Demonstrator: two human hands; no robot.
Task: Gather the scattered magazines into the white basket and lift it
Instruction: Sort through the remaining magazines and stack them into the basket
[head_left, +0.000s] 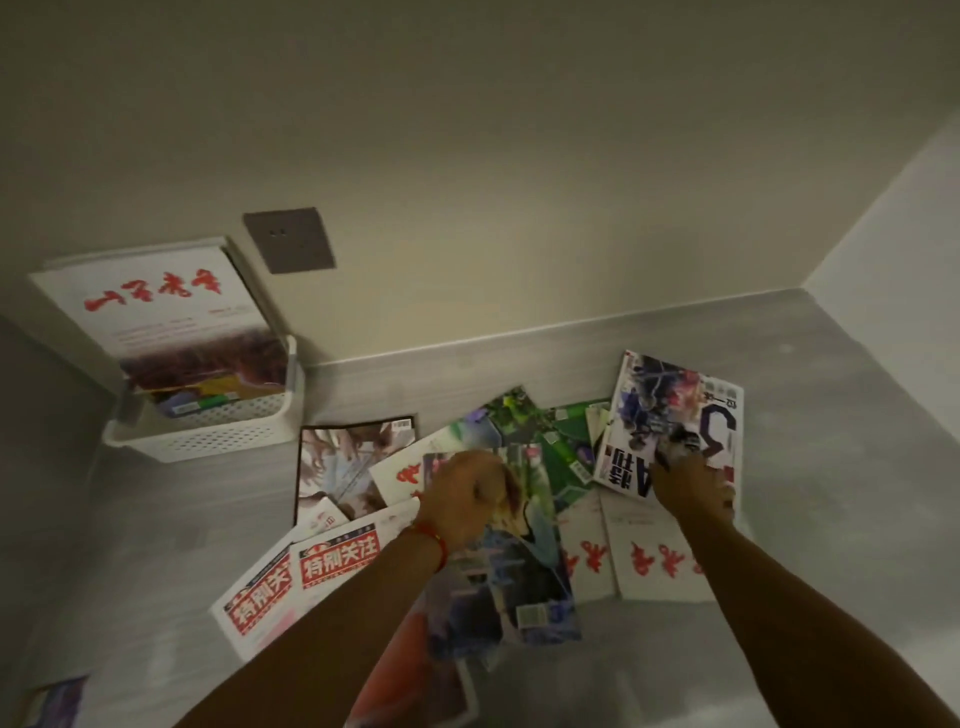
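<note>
head view: wall socket (289, 240) above white basket (208, 426), beside magazines (519, 519).

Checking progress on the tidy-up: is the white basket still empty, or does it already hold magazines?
Not empty. The white basket already holds magazines, one white-covered magazine leaning up above its rim, though many more lie scattered on the floor.

One white basket (208, 434) stands at ten o'clock, with one white magazine (156, 306) upright in it and a few smaller items behind, too hidden to count. About ten magazines (519, 545) lie overlapped on the counter (831, 467). Two hands show: left hand (465, 493), right hand (691, 486). One wall socket (289, 240) sits at eleven o'clock.
</note>
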